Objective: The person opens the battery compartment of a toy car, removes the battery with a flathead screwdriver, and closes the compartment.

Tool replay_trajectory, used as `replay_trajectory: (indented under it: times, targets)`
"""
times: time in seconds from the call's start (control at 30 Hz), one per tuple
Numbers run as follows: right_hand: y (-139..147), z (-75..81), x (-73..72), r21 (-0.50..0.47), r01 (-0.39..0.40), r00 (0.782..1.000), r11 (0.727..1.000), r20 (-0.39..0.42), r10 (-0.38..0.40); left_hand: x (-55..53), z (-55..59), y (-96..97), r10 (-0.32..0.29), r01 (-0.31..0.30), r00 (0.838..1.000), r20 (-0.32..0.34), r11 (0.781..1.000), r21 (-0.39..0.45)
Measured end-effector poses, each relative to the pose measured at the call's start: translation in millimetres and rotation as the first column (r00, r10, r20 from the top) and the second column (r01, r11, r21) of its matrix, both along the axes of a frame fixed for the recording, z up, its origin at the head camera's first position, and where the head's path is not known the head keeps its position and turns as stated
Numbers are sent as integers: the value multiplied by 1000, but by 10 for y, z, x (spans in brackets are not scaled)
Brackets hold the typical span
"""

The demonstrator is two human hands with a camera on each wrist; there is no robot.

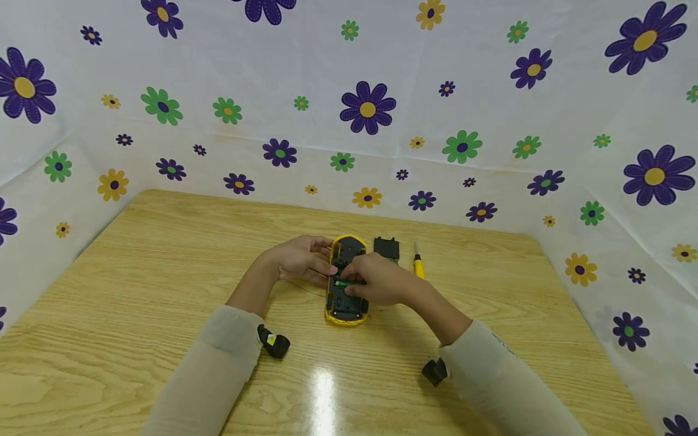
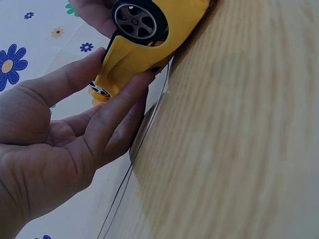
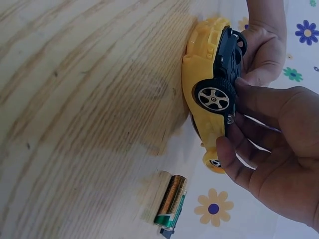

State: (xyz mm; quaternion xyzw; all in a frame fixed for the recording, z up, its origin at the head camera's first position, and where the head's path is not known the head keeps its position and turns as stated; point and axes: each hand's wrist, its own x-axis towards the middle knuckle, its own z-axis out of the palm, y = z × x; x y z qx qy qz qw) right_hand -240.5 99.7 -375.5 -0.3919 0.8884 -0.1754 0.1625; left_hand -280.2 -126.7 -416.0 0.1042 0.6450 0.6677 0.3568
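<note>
A yellow toy car (image 1: 346,318) lies upside down on the table, its black underside facing up. My left hand (image 1: 302,260) grips its left side, thumb at the underside's edge and fingers along the body, as the left wrist view also shows. Over the middle of the underside, my right hand (image 1: 382,278) pinches a green battery (image 1: 340,283) at the battery compartment with thumb and fingertips. The right fingers partly hide the compartment. In the right wrist view a wheel (image 3: 214,98) shows beside the right hand (image 3: 279,134); the pinched battery is hidden there.
Right of the car lies a black battery cover (image 1: 386,247). A gold and green battery (image 3: 172,199) lies by it on the table. Further right is a screwdriver (image 1: 418,266) with a yellow handle. Flowered cloth (image 1: 245,139) hangs along the table's back and sides.
</note>
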Motion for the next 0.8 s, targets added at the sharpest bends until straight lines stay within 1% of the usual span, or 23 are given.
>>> replay_trajectory:
  times: [0.17, 0.4, 0.57, 0.8]
  targets:
    - [9, -9, 8, -19, -1, 1000, 1000, -20, 1, 0, 4, -4, -5, 5, 1000, -7, 1000, -3]
    - [25, -24, -2, -58, 22, 1000, 998, -6, -22, 11, 11, 0, -6, 6, 1000, -9, 1000, -14]
    - [43, -19, 4, -80, 33, 999, 996, -10, -34, 0, 4, 7, -10, 10, 1000, -9, 1000, -6]
    - [94, 19, 13, -122, 15, 999, 992, -45, -21, -5, -1, -1, -11, 11, 1000, -20, 1000, -10]
